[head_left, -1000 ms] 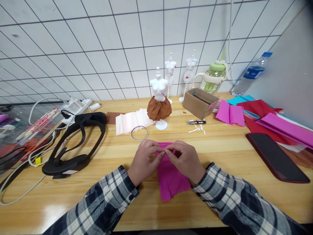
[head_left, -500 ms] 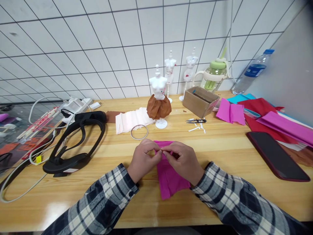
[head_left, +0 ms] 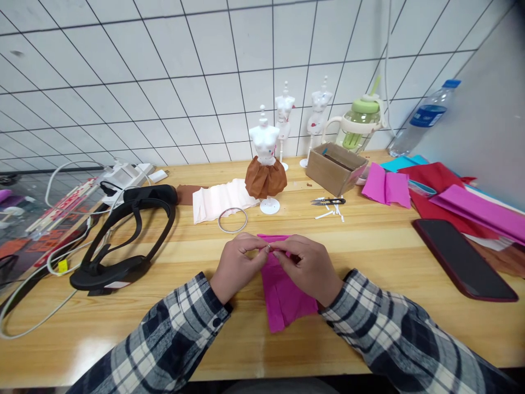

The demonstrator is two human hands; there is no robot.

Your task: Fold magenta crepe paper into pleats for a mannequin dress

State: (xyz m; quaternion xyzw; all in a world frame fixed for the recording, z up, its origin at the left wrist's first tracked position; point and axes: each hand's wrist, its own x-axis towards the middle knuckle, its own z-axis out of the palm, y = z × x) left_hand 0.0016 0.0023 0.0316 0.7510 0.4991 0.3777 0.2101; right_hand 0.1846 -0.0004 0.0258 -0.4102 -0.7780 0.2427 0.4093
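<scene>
My left hand (head_left: 238,264) and my right hand (head_left: 310,267) meet over the top part of a magenta crepe paper piece (head_left: 287,306) lying on the table. Thumb and forefinger of each hand are pinched together, tips almost touching. Between them is something tiny and pale that I cannot make out. Beyond the hands lies a thin round hoop (head_left: 233,220), partly over a wrinkled pale pink paper strip (head_left: 213,202). A small white dress form (head_left: 264,135) wearing a puffy brown skirt (head_left: 266,179) stands just behind.
Thread snips (head_left: 328,201) lie among white paper scraps (head_left: 324,215). At the back are two more dress forms, a cardboard box (head_left: 334,172), a green-lidded cup (head_left: 361,123) and a water bottle (head_left: 426,117). A phone (head_left: 463,260) and coloured papers sit right; a black headset strap (head_left: 123,241) and cables left.
Both hands keep their pinch over the magenta paper, with only a slight shift of the fingertips. The whole view has moved a little; nothing else has visibly changed.
</scene>
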